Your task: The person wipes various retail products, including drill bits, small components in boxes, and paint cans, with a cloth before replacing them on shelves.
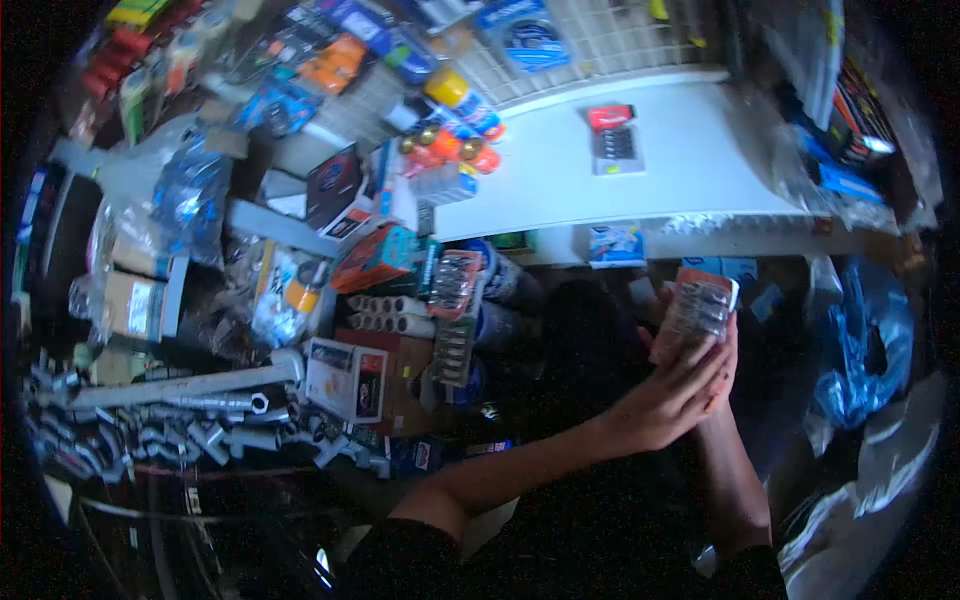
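Note:
Both hands are on a stack of blister packs (697,312), red-and-white card under clear plastic with rows of small dark pieces whose kind I cannot make out. My left hand (672,402) reaches across from the left, its fingers closed over the lower front of the packs. My right hand (728,372) grips them from behind and from the right side, with fingertips partly showing at their left edge. A similar red-topped blister pack (615,140) lies on the white shelf (540,180) ahead.
Spray cans (465,100) and small boxes crowd the shelf's left end. More blister packs (455,340) hang left of centre. Metal pipe fittings (200,435) are heaped at the lower left. A blue plastic bag (860,380) hangs at the right.

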Action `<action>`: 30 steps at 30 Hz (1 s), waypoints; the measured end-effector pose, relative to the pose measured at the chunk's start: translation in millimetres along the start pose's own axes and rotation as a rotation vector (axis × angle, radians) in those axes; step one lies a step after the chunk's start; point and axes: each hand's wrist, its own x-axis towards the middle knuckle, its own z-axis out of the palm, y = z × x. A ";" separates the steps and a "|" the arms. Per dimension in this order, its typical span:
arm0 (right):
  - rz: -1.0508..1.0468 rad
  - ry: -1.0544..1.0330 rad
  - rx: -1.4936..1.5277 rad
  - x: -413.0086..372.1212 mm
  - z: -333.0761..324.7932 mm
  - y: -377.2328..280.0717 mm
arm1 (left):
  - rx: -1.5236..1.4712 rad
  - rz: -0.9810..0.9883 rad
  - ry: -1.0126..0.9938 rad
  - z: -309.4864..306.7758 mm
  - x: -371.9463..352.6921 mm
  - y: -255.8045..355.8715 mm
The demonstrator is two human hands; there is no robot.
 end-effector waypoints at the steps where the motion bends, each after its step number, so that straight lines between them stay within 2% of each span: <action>1: 0.008 0.021 0.006 3.3 -12.6 -3.5 | 0.098 0.009 0.009 8.3 4.8 2.9; 2: 0.041 0.048 0.090 18.4 -74.5 -8.7 | 0.204 -0.003 -0.019 11.2 7.0 -2.8; 5: 0.028 0.113 -0.291 -4.3 -49.9 5.4 | 0.230 -0.214 0.135 20.0 33.8 -30.4; 6: 0.011 0.132 -0.414 -10.0 -45.3 8.4 | 0.303 -0.286 0.062 19.7 39.3 -39.1; 7: 0.036 0.113 -0.186 -7.5 -57.3 13.6 | 0.381 -0.353 -0.020 19.2 44.9 -47.7; 8: 0.143 0.030 -0.231 -9.7 -48.9 13.8 | 0.459 -0.412 -0.108 18.7 50.6 -56.2; 9: 0.251 -0.052 -0.276 -13.5 -38.5 13.4 | 0.362 -0.455 -0.095 15.9 53.1 -70.1; 11: 0.238 0.217 -0.458 -16.5 -29.5 15.2 | -0.195 -0.483 0.044 11.9 59.4 -103.7; 13: 0.201 0.103 -0.413 -12.2 -52.2 11.0 | -0.608 -0.483 -0.011 -18.7 53.2 -114.6; 14: 0.207 0.103 -0.412 -18.1 -25.7 10.3 | -0.696 -0.513 -0.037 -47.2 50.6 -101.0; 15: 0.268 -0.118 -0.339 -16.8 -22.5 2.8 | -0.612 -0.440 0.032 -52.0 42.6 -99.4; 17: 0.181 -0.012 -0.260 -15.5 -22.1 4.3 | -0.446 -0.288 0.153 -47.0 19.4 -96.5; 19: 0.166 -0.128 -0.223 -10.8 -18.8 1.8 | -0.427 -0.335 0.069 -45.9 1.1 -94.0; 21: 0.124 -0.187 -0.143 -6.4 -28.7 -7.6 | -0.130 -0.104 0.173 -51.0 3.1 -65.4; 22: 0.028 -0.058 -0.066 -4.3 -27.9 -6.2 | -0.093 -0.064 0.164 -35.3 -4.2 -57.1; 23: 0.025 0.037 0.126 -0.6 -30.5 -11.4 | -0.057 -0.024 0.155 -19.5 -11.4 -48.7; 25: 0.004 -0.110 -0.116 -4.3 -2.9 2.6 | -0.002 0.011 0.183 -4.3 -13.5 -31.5; 26: -0.019 -0.196 -0.143 -0.8 -15.8 1.7 | 0.062 0.095 0.178 8.3 -9.1 -28.0; 27: 0.033 -0.420 -0.188 8.4 -34.3 -2.4 | 0.123 0.177 0.173 20.2 -4.4 -27.6; 28: 0.056 -0.443 -0.181 9.3 -35.9 -3.4 | 0.014 0.213 0.180 16.9 7.1 -23.4; 29: 0.070 -0.366 -0.134 7.1 -38.5 -1.9 | -0.088 0.153 0.152 34.9 11.5 -22.5; 30: 0.071 -0.278 -0.097 6.0 -37.7 0.8 | 0.020 0.185 0.148 39.1 20.5 -25.1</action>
